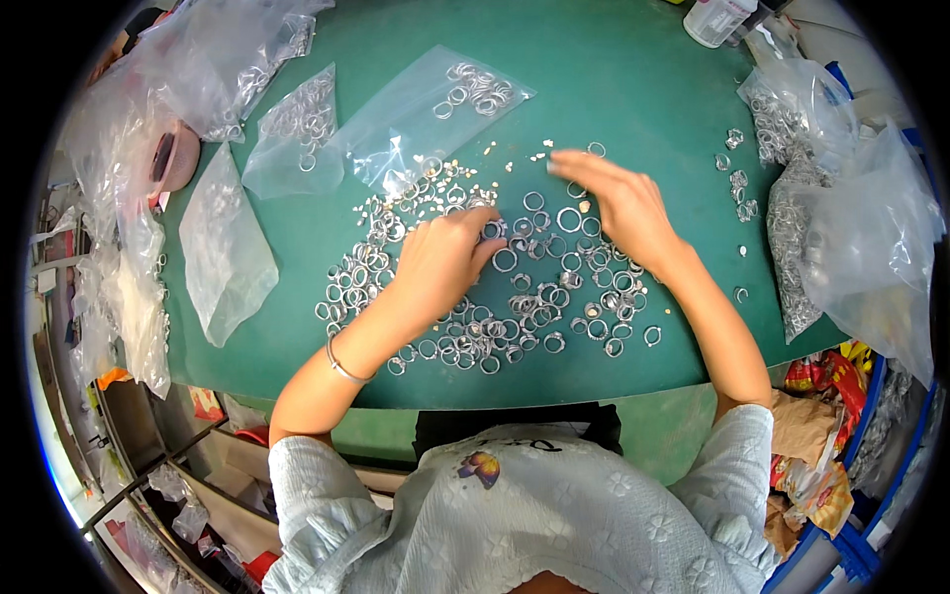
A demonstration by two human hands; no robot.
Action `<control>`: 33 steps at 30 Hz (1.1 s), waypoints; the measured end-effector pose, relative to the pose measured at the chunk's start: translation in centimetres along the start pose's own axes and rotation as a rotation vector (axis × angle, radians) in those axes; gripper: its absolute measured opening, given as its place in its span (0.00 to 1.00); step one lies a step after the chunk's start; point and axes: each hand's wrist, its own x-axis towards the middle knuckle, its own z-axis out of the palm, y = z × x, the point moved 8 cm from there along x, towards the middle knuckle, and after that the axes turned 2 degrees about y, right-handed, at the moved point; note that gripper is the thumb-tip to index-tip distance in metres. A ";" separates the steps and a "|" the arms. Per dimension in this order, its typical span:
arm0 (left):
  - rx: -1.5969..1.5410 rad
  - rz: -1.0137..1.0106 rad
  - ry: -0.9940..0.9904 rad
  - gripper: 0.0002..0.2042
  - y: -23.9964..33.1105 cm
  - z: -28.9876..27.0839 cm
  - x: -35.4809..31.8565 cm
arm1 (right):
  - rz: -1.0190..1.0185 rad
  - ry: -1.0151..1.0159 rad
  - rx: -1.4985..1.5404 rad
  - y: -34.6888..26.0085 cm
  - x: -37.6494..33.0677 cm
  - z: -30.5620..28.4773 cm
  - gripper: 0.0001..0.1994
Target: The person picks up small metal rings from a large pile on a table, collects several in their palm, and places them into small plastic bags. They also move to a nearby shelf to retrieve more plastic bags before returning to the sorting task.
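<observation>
My left hand, with a bangle round its wrist, is closed at the left-middle of a wide spread of silver-coloured rings. A ring shows between its thumb and forefinger. Over the right part of the spread hovers my right hand, its fingers stretched out to the left and nothing visible in them. A few rings lie just below its fingers. Beyond my left hand, small pale chips are scattered among the rings.
Flat clear bags lie at the left, one far bag holding rings. A pink basket stands beside them. Bulging bags of rings line the right edge of the green table. A white bottle stands at the back right.
</observation>
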 end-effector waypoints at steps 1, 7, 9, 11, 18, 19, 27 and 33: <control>-0.021 0.012 -0.002 0.11 0.2 -0.2 -0.7 | 0.042 -0.120 -0.035 -0.2 -0.8 0.5 0.23; -0.239 -0.038 -0.047 0.11 -0.3 -1.7 -3.3 | 0.076 -0.207 0.068 -0.6 -3.5 -1.4 0.18; -0.154 -0.109 0.105 0.10 -1.0 -2.6 -3.0 | 0.152 -0.193 0.115 -1.1 -2.4 -0.8 0.14; -0.033 -0.132 0.150 0.09 -1.2 -3.0 -1.9 | 0.125 -0.143 0.102 -2.7 -1.0 0.0 0.07; 0.123 -0.017 0.222 0.08 -2.7 -2.4 -1.3 | 0.151 -0.108 0.067 -3.7 1.8 1.8 0.06; 0.110 -0.062 0.229 0.08 -2.9 -2.7 -1.4 | 0.141 -0.117 0.042 -3.8 1.9 2.0 0.06; 0.125 -0.108 0.223 0.08 -3.8 -3.6 -2.4 | 0.027 -0.136 -0.143 -5.0 3.1 7.1 0.08; -0.019 -0.155 0.160 0.07 -4.3 -3.8 -3.7 | 0.140 -0.217 -0.027 -4.2 2.8 5.0 0.03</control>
